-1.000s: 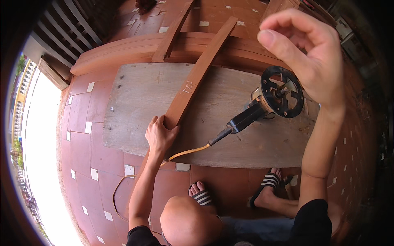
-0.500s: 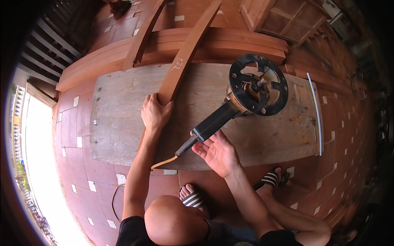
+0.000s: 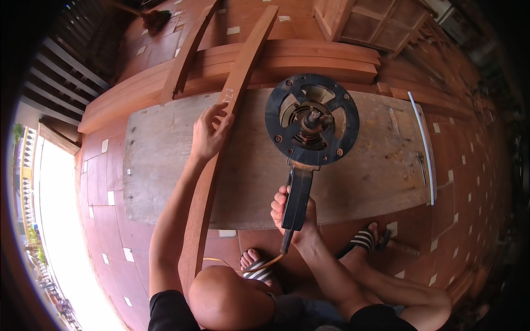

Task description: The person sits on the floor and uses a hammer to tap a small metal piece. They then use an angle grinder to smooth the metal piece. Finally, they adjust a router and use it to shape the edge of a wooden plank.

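Note:
My right hand (image 3: 295,212) is wrapped round the black handle of an electric router (image 3: 298,193). The router's round black base plate (image 3: 277,139) faces up, with the metal spindle in its middle opening. A cord comes out of the handle's near end and runs left past my foot. My left hand (image 3: 210,132) lies on a long reddish wooden plank (image 3: 200,215), fingers curled over it just below a chalk-like marking. The plank slants across the worktop (image 3: 160,165), its near end beside my knee and its far end over stacked timber.
Stacked timber beams (image 3: 314,60) lie behind the worktop, with a second plank (image 3: 187,55) leaning over them. At the right edge are a white strip (image 3: 424,149) and a small metal tool (image 3: 422,165). A framed wooden panel (image 3: 381,25) and a broom (image 3: 155,21) stand farther back.
My right hand has gone from open beneath the router to gripping its handle. The router has swung left and more upright. The plank has moved nearer me, and my left hand sits farther along it.

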The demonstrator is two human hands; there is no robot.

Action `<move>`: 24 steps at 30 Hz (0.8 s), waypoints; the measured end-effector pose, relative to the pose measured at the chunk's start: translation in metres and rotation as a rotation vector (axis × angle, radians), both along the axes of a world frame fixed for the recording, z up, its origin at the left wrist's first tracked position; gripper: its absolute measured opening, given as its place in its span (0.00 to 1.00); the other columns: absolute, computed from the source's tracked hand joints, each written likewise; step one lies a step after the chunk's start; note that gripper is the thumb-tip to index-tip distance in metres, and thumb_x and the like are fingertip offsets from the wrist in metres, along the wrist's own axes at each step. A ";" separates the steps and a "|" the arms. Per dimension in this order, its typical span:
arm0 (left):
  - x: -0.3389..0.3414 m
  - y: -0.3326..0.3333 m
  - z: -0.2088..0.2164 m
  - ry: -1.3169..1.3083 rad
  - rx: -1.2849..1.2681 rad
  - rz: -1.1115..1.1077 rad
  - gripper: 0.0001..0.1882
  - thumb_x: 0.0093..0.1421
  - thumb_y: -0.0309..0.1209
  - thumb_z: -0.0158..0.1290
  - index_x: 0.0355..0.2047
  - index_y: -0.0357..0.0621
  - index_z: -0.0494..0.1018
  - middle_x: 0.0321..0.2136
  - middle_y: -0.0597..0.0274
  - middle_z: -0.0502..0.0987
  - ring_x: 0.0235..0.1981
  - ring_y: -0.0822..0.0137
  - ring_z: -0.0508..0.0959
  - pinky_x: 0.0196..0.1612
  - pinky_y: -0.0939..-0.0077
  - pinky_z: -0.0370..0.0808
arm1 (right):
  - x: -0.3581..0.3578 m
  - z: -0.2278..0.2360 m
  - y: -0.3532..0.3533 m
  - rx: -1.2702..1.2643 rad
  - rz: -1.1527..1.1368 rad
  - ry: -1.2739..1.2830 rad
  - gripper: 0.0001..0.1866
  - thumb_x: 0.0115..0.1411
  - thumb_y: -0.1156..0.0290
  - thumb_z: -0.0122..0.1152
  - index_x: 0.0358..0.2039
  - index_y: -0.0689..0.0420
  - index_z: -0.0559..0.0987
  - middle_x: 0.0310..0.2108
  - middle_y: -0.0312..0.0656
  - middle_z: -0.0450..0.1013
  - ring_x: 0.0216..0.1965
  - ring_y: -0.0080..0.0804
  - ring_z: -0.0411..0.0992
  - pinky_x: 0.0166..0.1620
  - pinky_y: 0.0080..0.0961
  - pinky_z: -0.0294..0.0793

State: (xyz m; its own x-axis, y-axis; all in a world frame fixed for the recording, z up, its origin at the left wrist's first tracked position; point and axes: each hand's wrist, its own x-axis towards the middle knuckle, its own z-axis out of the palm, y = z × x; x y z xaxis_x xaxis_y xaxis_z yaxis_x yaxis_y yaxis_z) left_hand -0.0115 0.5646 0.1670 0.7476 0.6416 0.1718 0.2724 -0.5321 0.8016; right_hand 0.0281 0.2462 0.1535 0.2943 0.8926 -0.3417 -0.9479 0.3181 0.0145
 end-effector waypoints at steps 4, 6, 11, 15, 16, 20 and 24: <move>0.069 -0.001 0.054 0.156 -0.586 -0.313 0.37 0.75 0.63 0.46 0.61 0.39 0.76 0.37 0.60 0.83 0.31 0.70 0.80 0.34 0.75 0.75 | 0.010 -0.024 -0.037 -0.002 0.114 -0.051 0.09 0.73 0.62 0.57 0.41 0.55 0.76 0.26 0.38 0.73 0.23 0.30 0.73 0.26 0.24 0.73; 0.092 -0.012 0.076 0.400 -0.563 -0.407 0.39 0.75 0.66 0.41 0.61 0.43 0.76 0.34 0.62 0.82 0.32 0.72 0.78 0.34 0.75 0.74 | 0.007 -0.039 -0.047 -0.010 0.158 -0.110 0.11 0.73 0.61 0.58 0.40 0.55 0.75 0.25 0.36 0.71 0.22 0.28 0.71 0.24 0.23 0.71; 0.106 -0.035 0.083 0.680 -0.319 -0.612 0.28 0.75 0.59 0.43 0.57 0.56 0.81 0.30 0.61 0.81 0.30 0.70 0.77 0.34 0.70 0.74 | -0.021 -0.052 -0.043 -0.109 0.154 0.143 0.10 0.66 0.62 0.63 0.36 0.55 0.76 0.23 0.32 0.70 0.20 0.27 0.67 0.25 0.25 0.68; 0.095 -0.044 0.126 0.922 0.011 -0.686 0.25 0.74 0.50 0.45 0.51 0.46 0.84 0.32 0.49 0.83 0.37 0.58 0.82 0.46 0.59 0.77 | -0.023 -0.085 -0.060 -0.138 0.162 0.210 0.11 0.62 0.63 0.68 0.34 0.55 0.77 0.21 0.31 0.69 0.20 0.26 0.67 0.27 0.29 0.69; 0.093 -0.047 0.127 0.945 0.101 -0.670 0.25 0.74 0.49 0.45 0.51 0.45 0.84 0.34 0.48 0.84 0.38 0.55 0.82 0.48 0.57 0.76 | -0.019 -0.084 -0.066 -0.151 0.138 0.101 0.12 0.61 0.62 0.69 0.34 0.55 0.77 0.20 0.31 0.68 0.20 0.25 0.66 0.27 0.29 0.69; 0.068 -0.042 0.137 0.916 0.184 -0.664 0.29 0.76 0.53 0.43 0.53 0.43 0.84 0.45 0.43 0.86 0.47 0.47 0.83 0.55 0.53 0.75 | 0.002 -0.034 -0.062 -0.121 0.095 -0.383 0.15 0.63 0.61 0.72 0.42 0.55 0.77 0.22 0.27 0.64 0.20 0.20 0.65 0.26 0.26 0.67; 0.069 -0.029 0.145 0.655 0.016 -0.488 0.33 0.78 0.58 0.41 0.57 0.44 0.83 0.51 0.43 0.84 0.54 0.48 0.81 0.61 0.52 0.73 | 0.043 0.025 -0.065 -0.224 -0.061 -0.740 0.35 0.64 0.62 0.75 0.66 0.55 0.69 0.25 0.34 0.68 0.22 0.26 0.68 0.28 0.29 0.72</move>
